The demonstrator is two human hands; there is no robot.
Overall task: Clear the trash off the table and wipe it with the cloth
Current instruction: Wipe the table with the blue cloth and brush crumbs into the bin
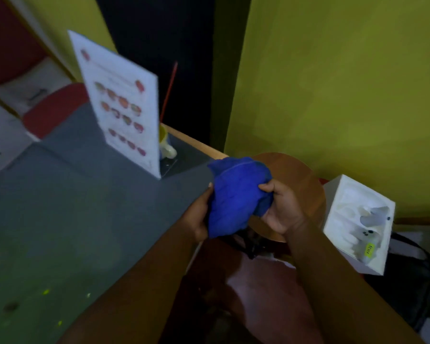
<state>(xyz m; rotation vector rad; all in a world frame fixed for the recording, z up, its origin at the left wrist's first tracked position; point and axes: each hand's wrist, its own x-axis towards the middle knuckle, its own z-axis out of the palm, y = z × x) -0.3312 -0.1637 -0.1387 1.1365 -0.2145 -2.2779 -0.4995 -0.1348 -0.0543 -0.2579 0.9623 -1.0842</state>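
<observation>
A bunched blue cloth (236,194) hangs in the air just past the right edge of the grey table (72,219). My left hand (201,214) grips its left side and my right hand (281,207) grips its right side. The cloth is crumpled, above a round wooden stool. Small yellow-green specks (46,291) lie on the table near its front edge. The view is blurred.
An upright menu card (124,108) in a clear stand is at the table's far side, with a yellow and white mug (166,145) behind it. A white box of crumpled trash (358,224) sits at the right, above a black bag (412,269). A round wooden stool (298,184) and a red chair (52,112) stand nearby.
</observation>
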